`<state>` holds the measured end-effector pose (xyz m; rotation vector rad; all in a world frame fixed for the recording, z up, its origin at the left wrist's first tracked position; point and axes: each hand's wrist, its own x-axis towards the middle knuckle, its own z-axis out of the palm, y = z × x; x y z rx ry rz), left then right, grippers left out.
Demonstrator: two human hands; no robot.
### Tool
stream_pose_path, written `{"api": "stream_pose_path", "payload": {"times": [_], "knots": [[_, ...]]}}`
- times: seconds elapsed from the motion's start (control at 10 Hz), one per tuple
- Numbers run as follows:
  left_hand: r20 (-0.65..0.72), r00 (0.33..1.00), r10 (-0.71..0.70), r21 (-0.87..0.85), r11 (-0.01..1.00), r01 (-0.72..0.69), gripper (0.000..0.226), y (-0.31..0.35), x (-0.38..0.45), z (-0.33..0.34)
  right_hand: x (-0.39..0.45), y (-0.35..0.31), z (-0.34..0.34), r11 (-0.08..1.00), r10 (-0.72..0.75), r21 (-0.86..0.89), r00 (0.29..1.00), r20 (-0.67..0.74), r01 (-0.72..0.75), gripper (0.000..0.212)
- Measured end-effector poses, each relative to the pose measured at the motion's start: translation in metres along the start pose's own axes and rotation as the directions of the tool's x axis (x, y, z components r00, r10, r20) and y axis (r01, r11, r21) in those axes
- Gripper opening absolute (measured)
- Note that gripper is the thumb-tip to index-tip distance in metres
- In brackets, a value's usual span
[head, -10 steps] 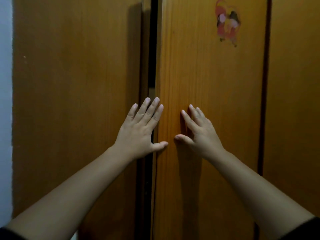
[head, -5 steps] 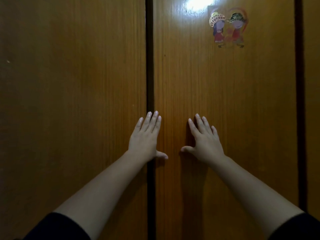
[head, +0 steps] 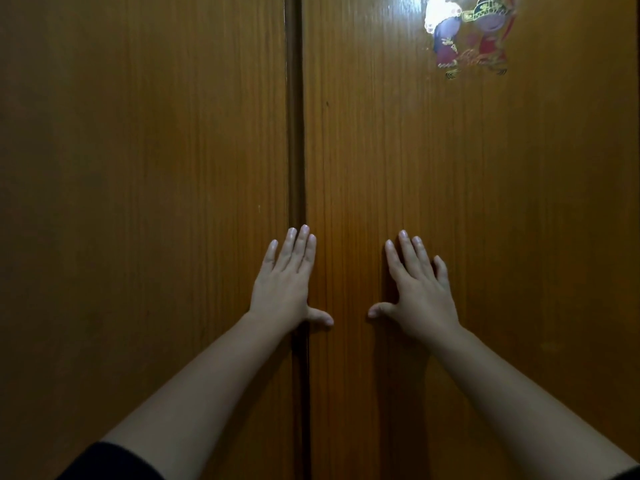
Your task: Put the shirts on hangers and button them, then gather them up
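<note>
Pressing flat against two wooden wardrobe doors, both palms spread. Left hand (head: 285, 282) laid across the seam (head: 296, 150) between the left door (head: 138, 202) and the right door (head: 519, 237), fingers straight, thumb reaching onto the right panel. Right hand (head: 419, 292) flat on the right door alone, fingers fanned, thumb pointing toward the other. Nothing grasped in either grip; both released and simply pushing. Placed so, probably, to hold the two panels flush and closed, the seam showing only a thin dark line. Cartoon sticker (head: 471, 39) high on the right door, partly washed out by glare. No shirts or hangers visible anywhere; presumably behind the doors, though impossible to confirm.
</note>
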<state>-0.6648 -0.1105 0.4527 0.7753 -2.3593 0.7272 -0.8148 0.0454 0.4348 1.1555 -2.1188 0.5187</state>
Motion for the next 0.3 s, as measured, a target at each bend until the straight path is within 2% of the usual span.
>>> {"api": "stream_pose_path", "payload": {"times": [0.2, 0.3], "knots": [[0.028, 1.0, 0.001, -0.061, 0.998, 0.001, 0.14, 0.0024, 0.0016, -0.001, 0.0002, 0.0004, 0.0005, 1.0, -0.011, -0.002, 1.0, -0.002, 0.011, 0.112], [0.01, 1.0, -0.004, -0.124, 0.992, 0.006, 0.131, 0.0024, -0.008, 0.0023, -0.0053, 0.0012, -0.0041, 1.0, -0.015, -0.015, 1.0, 0.015, 0.015, 0.103]]}}
